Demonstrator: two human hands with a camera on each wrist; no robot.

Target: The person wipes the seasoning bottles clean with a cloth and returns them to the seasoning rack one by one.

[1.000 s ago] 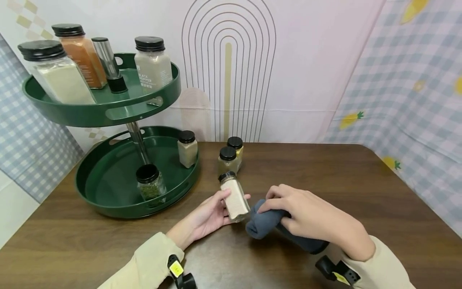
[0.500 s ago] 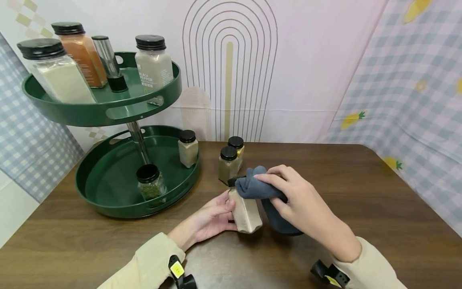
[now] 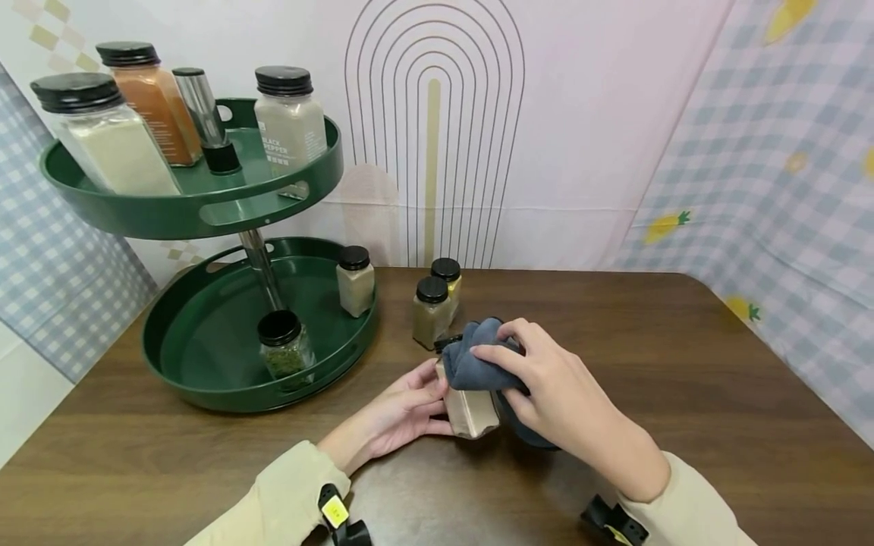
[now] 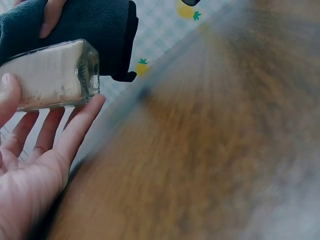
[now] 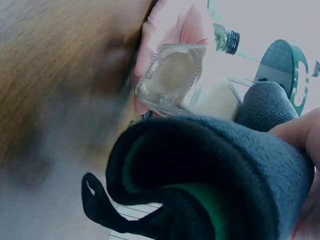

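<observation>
My left hand point(image 3: 403, 406) grips a small square glass spice jar point(image 3: 473, 415) of pale powder, tilted above the table. In the left wrist view, the thumb and fingers lie around the jar point(image 4: 47, 77). My right hand point(image 3: 556, 387) holds a bunched dark blue-grey cloth point(image 3: 473, 368) against the jar's upper part, covering most of its black lid. In the right wrist view, the jar's glass base point(image 5: 172, 75) faces the camera, and the folded cloth point(image 5: 215, 137) with a black hanging loop fills the foreground.
At left stands a green two-tier tray point(image 3: 205, 387). Its upper tier point(image 3: 123, 216) bears large jars and a steel grinder point(image 3: 205, 114); below are a herb jar point(image 3: 287, 356) and a powder jar point(image 3: 356, 284). Two small jars point(image 3: 430, 315) stand just beyond my hands.
My right hand has brought the cloth up and left onto the jar, then shifted slightly along it. The jar has turned and moved a little to the right in my left hand.
</observation>
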